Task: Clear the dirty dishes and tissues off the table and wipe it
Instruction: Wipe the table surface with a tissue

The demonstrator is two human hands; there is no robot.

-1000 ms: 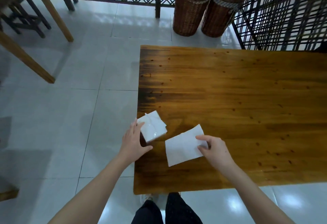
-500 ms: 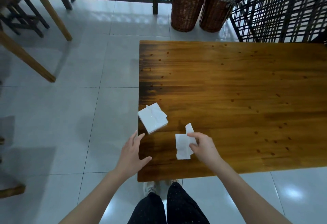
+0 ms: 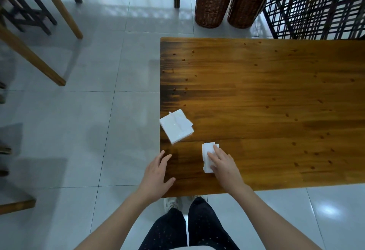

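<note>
A brown wooden table [image 3: 266,95] fills the right half of the view. On its near left corner lies a folded white tissue [image 3: 207,155], and my right hand [image 3: 225,166] presses flat on it with straight fingers. A white tissue pack [image 3: 176,128] sits a little farther left, at the table's left edge. My left hand [image 3: 157,174] hovers open over the near left corner of the table, fingers spread, holding nothing.
Two tall wicker baskets [image 3: 231,0] stand on the tiled floor beyond the table's far edge, beside a dark lattice screen [image 3: 320,4]. Wooden table legs [image 3: 33,60] and dark stools are at the far left. My legs are below the table's near edge.
My left hand let go of the tissue pack and drew back toward me. My right hand folded the open tissue into a small rectangle and now presses it flat.
</note>
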